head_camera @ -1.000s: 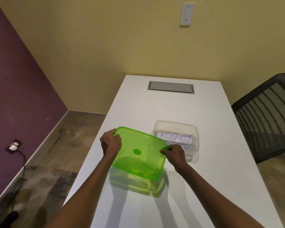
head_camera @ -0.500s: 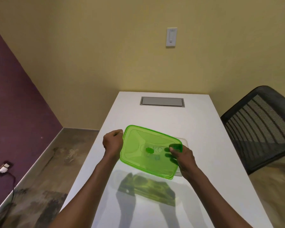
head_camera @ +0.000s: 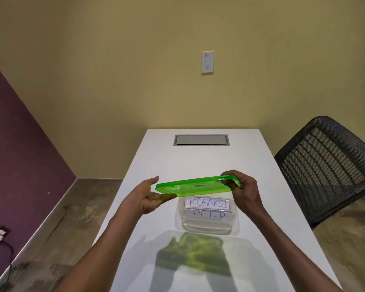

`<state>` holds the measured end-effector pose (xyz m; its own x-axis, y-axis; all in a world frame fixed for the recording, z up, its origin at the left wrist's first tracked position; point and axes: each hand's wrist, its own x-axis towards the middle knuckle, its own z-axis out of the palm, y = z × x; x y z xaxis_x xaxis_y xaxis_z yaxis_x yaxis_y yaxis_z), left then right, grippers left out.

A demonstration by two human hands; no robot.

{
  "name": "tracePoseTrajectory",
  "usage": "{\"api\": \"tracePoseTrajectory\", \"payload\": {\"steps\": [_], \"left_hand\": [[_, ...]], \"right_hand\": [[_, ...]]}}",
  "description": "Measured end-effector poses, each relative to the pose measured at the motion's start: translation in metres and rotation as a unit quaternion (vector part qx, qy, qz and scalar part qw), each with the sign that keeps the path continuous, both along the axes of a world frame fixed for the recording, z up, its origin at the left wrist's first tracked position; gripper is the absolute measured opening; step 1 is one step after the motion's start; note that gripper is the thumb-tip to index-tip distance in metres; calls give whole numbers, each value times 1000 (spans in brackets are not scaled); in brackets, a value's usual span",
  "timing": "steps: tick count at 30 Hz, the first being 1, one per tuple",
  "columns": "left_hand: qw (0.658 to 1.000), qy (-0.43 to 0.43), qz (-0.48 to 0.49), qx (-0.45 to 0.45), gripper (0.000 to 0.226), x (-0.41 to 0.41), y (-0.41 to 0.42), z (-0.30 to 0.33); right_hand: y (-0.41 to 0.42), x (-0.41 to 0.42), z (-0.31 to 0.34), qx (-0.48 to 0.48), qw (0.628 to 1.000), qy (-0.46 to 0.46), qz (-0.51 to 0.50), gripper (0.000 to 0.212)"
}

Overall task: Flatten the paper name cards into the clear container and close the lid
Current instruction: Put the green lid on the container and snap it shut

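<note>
Green translucent plastic forms the lid, which is being held in the air, nearly level, above the container. Its right end is being pinched by the right hand, with the fingers curled over the rim. Its left end is being supported from beneath by the left hand, which is being kept wide, palm up, with the thumb raised clear of the lid. The clear container is being left on the white table, uncovered, just below the lid and apart from it. Paper cards are being shown lying inside it; "KOSAKSI" is being read on the upper one and "PETER" on the one nearer the camera. A green-tinted shadow is being cast on the table in front of the container. A mesh chair is being seen at the table's right side
</note>
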<state>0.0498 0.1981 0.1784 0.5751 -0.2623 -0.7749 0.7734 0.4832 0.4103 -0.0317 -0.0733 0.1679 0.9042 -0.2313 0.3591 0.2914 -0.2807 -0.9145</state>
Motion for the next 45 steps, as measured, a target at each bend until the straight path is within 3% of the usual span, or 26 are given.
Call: {"api": "tracePoseTrajectory", "payload": {"steps": [4,9,17,20,23,25,27,32,37,45], "left_hand": [[999,-19,-32,5,47,-3,-6,8],[996,-50,-18,74,12,-6,-13,8],[993,-78,-37,75,12,-2,-5,4],[993,-84,-38,78,13,-1,-1,2],[992,-96,-39,73,14,0,0,0],[991,-107,-39,68,13,1,1,-1],[990,-120,-38,70,10,1,1,-4],[986,-146,-30,79,18,6,-3,-16],[972,-203,-17,118,17,5,-17,-17],[916,-280,29,285,32,11,-42,-45]], "right_hand": [[-8,-4,4,-20,999,-26,29,29],[-17,-5,2,-28,997,-51,58,41],[-23,-1,-6,-96,994,-37,47,67],[-29,1,-13,-108,994,-3,-28,71],[-29,1,-15,102,986,92,-98,49],[-28,0,-12,276,945,152,-91,35],[-29,-2,-7,338,917,203,-64,33],[-26,-2,3,228,941,247,-24,27],[-31,10,-9,94,959,253,-85,57],[-42,24,-33,-24,951,282,-121,69]]}}
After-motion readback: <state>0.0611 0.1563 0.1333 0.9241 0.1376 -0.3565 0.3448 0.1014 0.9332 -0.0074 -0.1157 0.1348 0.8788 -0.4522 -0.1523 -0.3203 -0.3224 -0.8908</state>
